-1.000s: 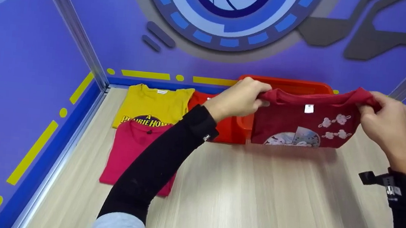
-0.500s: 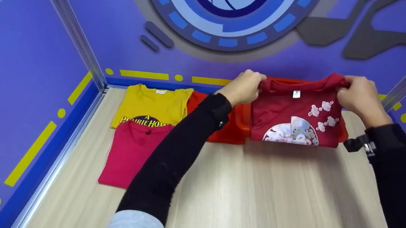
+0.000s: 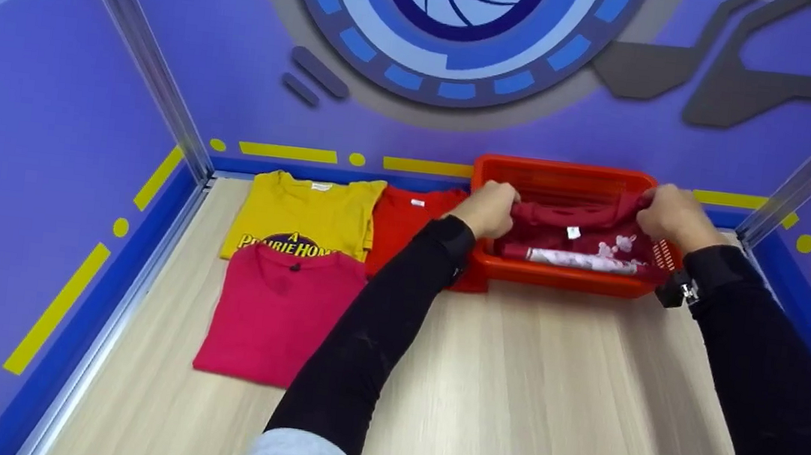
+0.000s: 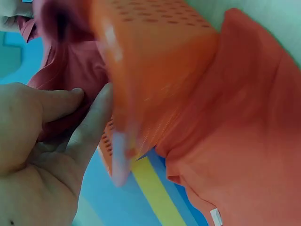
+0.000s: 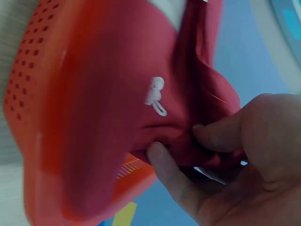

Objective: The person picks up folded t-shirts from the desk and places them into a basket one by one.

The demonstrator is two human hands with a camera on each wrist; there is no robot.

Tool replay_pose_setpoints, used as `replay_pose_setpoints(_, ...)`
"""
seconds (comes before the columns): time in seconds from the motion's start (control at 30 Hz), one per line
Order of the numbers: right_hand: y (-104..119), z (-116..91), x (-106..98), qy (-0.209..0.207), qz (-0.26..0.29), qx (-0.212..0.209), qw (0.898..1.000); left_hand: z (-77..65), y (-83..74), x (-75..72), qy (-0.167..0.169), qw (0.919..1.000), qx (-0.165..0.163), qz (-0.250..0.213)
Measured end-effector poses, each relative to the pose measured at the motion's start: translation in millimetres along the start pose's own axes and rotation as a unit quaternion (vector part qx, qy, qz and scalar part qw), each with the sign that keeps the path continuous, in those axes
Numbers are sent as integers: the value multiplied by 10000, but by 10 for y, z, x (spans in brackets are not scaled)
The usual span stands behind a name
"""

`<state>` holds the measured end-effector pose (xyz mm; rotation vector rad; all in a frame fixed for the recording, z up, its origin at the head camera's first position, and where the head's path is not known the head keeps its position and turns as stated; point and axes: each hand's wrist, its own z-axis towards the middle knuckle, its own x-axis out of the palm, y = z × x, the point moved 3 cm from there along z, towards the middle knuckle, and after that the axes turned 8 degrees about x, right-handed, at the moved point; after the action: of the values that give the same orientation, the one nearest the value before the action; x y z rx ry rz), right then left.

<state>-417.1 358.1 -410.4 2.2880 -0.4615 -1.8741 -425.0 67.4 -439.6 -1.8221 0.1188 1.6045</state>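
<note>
A folded dark red shirt (image 3: 548,236) with white flower trims and a pale print hangs partly inside the orange-red plastic basket (image 3: 558,277). My left hand (image 3: 492,208) pinches its left upper corner between thumb and fingers, close to the basket's left rim. At the other upper corner my right hand (image 3: 674,214) grips the cloth by the basket's right rim. The right wrist view has the shirt's cloth (image 5: 141,94) between thumb and finger, with the basket wall (image 5: 47,117) beside it. In the left wrist view, a finger lies close to the basket rim (image 4: 120,94).
Left of the basket lies a folded red shirt (image 3: 406,220), close against it. A yellow shirt (image 3: 309,210) with lettering lies farther left, and a pink shirt (image 3: 275,319) in front of it. Purple panels (image 3: 416,130) stand at the back and sides of the wooden table (image 3: 492,402).
Both hands have carried the dark red shirt slightly left and then down. It hung in front of the basket before; now its lower part is inside. The other shirts have not moved.
</note>
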Motion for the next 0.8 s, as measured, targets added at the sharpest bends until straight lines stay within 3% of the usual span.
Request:
replay_pose_setpoints(0.07, -18, 22, 65, 114, -67, -52, 9999, -15, -10, 61, 130, 9999, 35, 42)
replay_pose_setpoints(0.27, -76, 53, 116, -68, 30, -52, 10000, -37, -37, 120, 276, 9994, -31, -187)
replay_pose_setpoints(0.47, -98, 100, 97, -53, 494, 173, 9986, 10, -12, 103, 190, 9987, -174, -448)
replay_pose_setpoints(0.6, -95, 153, 137, 8, 940, 323, 9950, 65, 11, 123, -1, 9981, -474, -381)
replay_pose_setpoints(0.8, -121, 191, 203, -96, 606, 175, 9980, 113, -19, 164, -298, 9951, -915, -205)
